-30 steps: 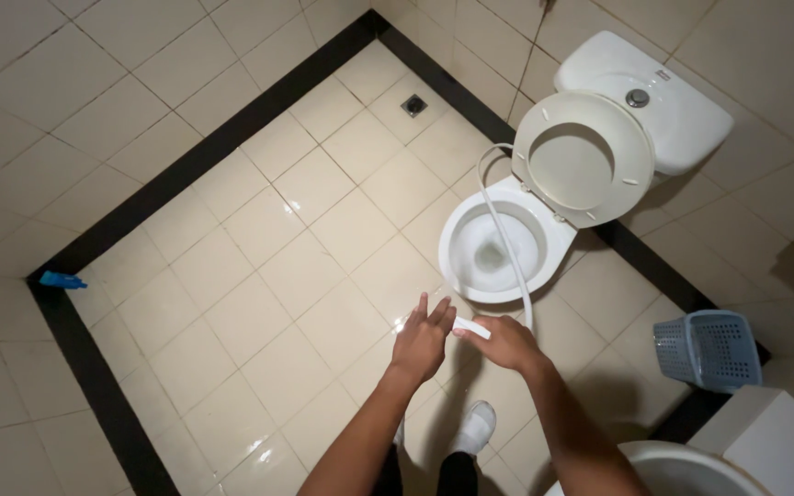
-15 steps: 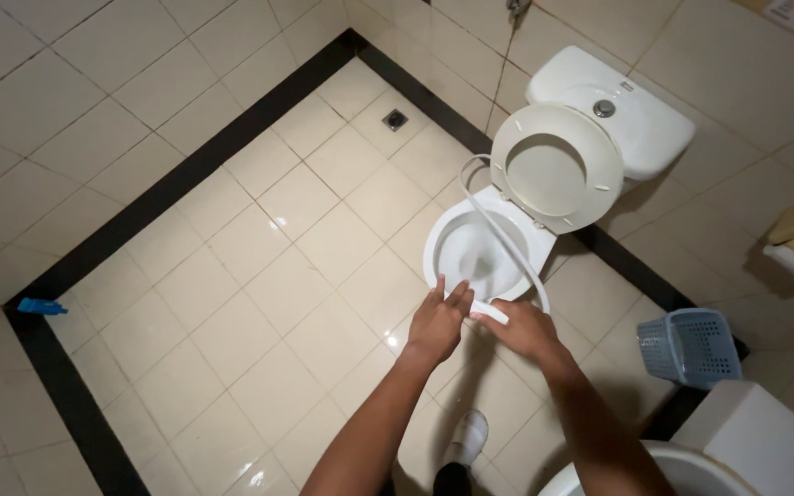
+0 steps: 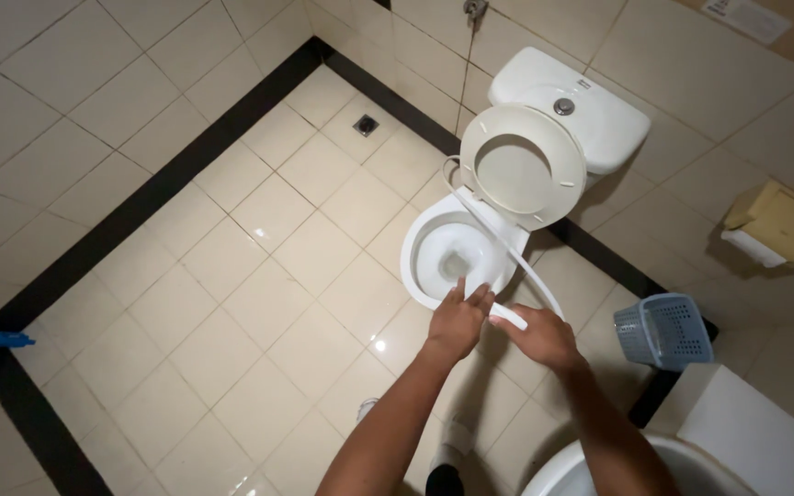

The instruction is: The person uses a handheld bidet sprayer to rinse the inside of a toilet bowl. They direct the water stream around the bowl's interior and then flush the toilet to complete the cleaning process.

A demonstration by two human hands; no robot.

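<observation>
Here, gripping sprayer (image 3: 508,316) in right hand (image 3: 544,337), grip clamped on it; left hand (image 3: 457,321) touching nozzle end, fingers loosely together. Lying crosswise before bowl (image 3: 452,257), hose (image 3: 507,241) trailing back.

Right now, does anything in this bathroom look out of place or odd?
Little stands out. A small blue object lies alone on the black floor border by the wall, far from everything else; what it is cannot be told. The toilet has its seat raised, and the left hand and right hand hold a white spray hose at the bowl's rim.
</observation>
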